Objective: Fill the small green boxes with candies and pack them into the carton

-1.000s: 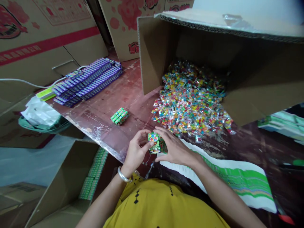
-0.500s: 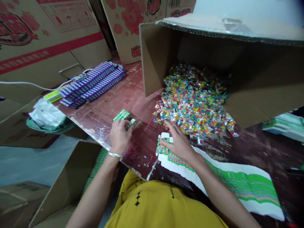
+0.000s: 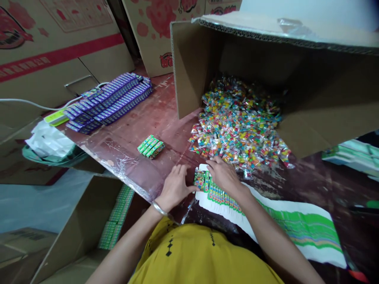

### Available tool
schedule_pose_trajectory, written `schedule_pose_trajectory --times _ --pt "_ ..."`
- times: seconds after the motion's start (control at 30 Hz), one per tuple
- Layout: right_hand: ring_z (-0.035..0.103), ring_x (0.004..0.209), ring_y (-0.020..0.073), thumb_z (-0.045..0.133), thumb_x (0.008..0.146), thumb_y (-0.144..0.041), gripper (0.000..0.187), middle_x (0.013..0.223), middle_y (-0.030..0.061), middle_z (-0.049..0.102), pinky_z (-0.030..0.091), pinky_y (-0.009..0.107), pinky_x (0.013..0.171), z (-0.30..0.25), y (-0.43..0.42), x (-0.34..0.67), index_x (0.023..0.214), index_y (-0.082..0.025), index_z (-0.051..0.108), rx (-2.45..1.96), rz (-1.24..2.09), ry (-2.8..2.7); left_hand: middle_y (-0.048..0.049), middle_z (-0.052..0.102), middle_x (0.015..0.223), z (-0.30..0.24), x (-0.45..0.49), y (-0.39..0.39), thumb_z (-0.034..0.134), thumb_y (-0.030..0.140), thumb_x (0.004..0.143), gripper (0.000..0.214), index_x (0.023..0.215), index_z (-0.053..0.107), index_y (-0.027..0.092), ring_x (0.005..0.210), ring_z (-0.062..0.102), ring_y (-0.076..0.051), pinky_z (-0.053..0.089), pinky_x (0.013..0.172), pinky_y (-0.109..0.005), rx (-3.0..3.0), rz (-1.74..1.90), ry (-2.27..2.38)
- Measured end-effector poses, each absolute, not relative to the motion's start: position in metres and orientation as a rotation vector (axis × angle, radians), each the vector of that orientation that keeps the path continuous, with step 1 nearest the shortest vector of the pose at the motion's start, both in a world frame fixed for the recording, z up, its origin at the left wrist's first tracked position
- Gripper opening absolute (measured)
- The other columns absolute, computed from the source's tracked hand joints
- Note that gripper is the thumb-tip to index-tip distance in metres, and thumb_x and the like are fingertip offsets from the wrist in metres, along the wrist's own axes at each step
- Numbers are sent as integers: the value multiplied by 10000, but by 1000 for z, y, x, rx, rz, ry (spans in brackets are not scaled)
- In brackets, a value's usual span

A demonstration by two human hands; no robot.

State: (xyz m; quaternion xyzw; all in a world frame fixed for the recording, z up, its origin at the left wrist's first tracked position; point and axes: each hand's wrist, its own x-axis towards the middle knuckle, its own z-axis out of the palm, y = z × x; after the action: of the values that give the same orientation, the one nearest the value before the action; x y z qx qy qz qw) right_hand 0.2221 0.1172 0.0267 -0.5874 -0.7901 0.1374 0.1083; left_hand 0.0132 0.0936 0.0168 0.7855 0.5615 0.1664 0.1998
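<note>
At the near end of a long fanned row of flat green-and-white cartons [image 3: 310, 225], the front carton [image 3: 200, 179] shows its printed face. My left hand [image 3: 174, 185] is open beside it, thumb stretched to its left edge and fingers apart. Over the carton's upper right lies my right hand [image 3: 225, 176], fingers curled together by the top flap; what they grip is hidden. Small clear packets of colourful candy [image 3: 242, 130] are heaped just beyond the right hand. Several little closed green boxes [image 3: 151, 146] sit side by side on the table, up and left of my left hand.
A large cardboard box [image 3: 328, 90] lies on its side around the candy. Purple boxes [image 3: 112, 100] are stacked at the table's left, near a white cable [image 3: 32, 103]. Below the table edge, an open carton [image 3: 74, 225] contains rows of green boxes [image 3: 114, 221].
My left hand has let go of a small green box, now beside the others, and moved right to the front carton. My right hand's fingers have drawn in toward the carton's top.
</note>
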Motion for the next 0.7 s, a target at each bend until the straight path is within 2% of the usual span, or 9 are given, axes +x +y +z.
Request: schedule_pose_trajectory --times 0.13,0.27,0.43,0.53,0.6,0.7 --pt "632 807 234 540 907 -305 179 1031 122 590 468 349 692 22 122 214 915 -208 690 -1779 424 -2312 -41 546 939 6 29 82 833 448 589 647 1086 503 196 913 514 -254 439 790 -376 2188 443 1607" --pt "603 766 178 596 873 -285 106 923 51 588 453 300 686 29 125 220 840 -221 674 -1645 579 -2098 -34 550 929 8 26 80 831 414 603 562 1030 529 208 927 517 -257 434 814 -389 2072 564 1599" --pt "526 586 110 603 856 -329 137 750 -15 575 416 235 535 45 126 235 821 -199 630 -1253 1261 -1694 -14 577 853 29 14 84 693 426 774 299 886 561 182 783 540 -170 428 717 -290 1514 729 1219" --pt "477 521 95 633 834 -358 164 670 -33 549 373 213 463 53 123 235 839 -195 627 -1121 1508 -1535 10 561 738 38 10 85 685 408 788 272 807 579 158 681 527 -121 412 660 -244 1149 709 920" --pt "468 511 85 641 832 -356 164 698 -29 558 380 211 464 57 120 231 830 -193 625 -1094 1538 -1498 -5 598 769 40 12 83 746 396 732 297 835 606 155 709 567 -130 435 691 -253 970 699 779" --pt "522 576 99 616 857 -334 135 808 -1 601 435 227 514 63 111 223 867 -200 633 -1131 1435 -1512 -64 663 948 41 18 79 792 363 688 405 1002 617 177 841 639 -188 475 780 -313 778 717 640"
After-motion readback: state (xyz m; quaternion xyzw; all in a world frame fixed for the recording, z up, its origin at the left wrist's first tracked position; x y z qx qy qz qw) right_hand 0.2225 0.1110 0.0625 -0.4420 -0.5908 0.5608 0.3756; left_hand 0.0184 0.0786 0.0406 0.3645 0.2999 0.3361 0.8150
